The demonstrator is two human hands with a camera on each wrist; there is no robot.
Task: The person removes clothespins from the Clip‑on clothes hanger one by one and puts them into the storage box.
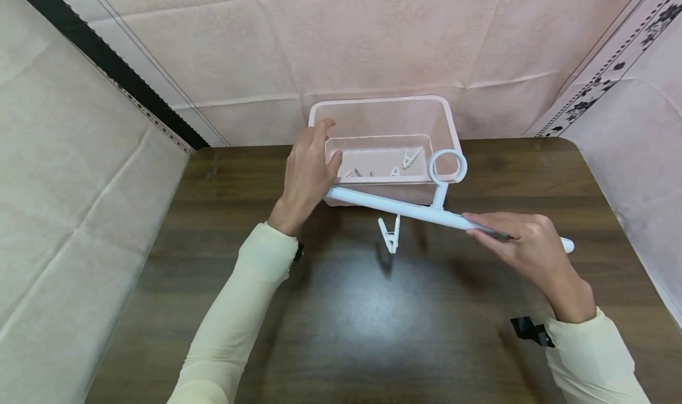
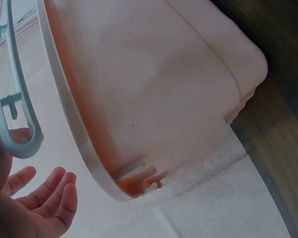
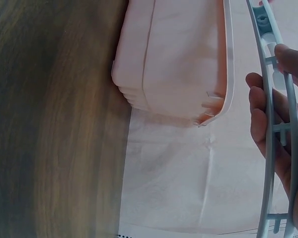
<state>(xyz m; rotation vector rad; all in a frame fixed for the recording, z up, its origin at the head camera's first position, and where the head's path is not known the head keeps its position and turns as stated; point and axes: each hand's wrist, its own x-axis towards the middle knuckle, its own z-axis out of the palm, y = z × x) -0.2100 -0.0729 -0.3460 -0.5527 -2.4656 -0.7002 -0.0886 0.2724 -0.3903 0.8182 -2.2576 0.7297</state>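
A pale blue plastic clip hanger point(image 1: 394, 205) with a ring on its upper side slants across the front of the pink basket point(image 1: 391, 99). My right hand point(image 1: 524, 244) grips its right part, thumb on one side and fingers on the other; the right wrist view shows its long frame with crossbars and small pegs. From the bar hangs one white clip point(image 1: 391, 235). My left hand point(image 1: 309, 170) is by the hanger's left end, thumb and fingers spread apart over the basket's left rim. In the left wrist view the rounded hanger end point(image 2: 22, 148) overlaps that hand.
Several small white clips point(image 1: 410, 158) lie on the basket's floor. The basket stands at the back of a dark wooden table point(image 1: 367, 321), against a pale patterned cloth point(image 1: 373, 37) that hangs behind. More cloth borders the table on the left and right.
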